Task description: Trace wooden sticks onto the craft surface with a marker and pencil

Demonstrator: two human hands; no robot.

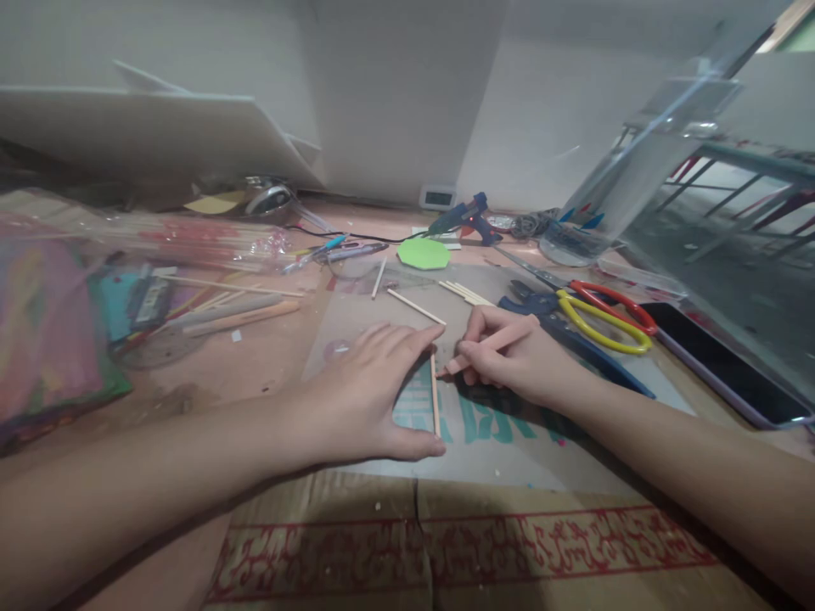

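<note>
A short thin wooden stick (pixel 435 395) lies upright in the view on a pale sheet (pixel 356 322) with teal characters. My left hand (pixel 375 386) spans it, thumb at the near end and index finger at the far end, holding it between them. In my right hand (pixel 503 352) is a peach-coloured pen (pixel 509 334), gripped near its tip, which points at the stick's middle from the right. Another stick (pixel 417 306) lies slanted just beyond my fingers, and several more sticks (pixel 464 293) rest side by side behind my right hand.
Scissors (pixel 604 322) with red and yellow handles, blue pliers (pixel 573 339) and a phone (pixel 726 365) lie at the right. A green paper octagon (pixel 424 253), glue gun (pixel 468 219) and clear container (pixel 586 221) stand farther back. Bagged sticks (pixel 191 242) and pens (pixel 248 316) are at the left.
</note>
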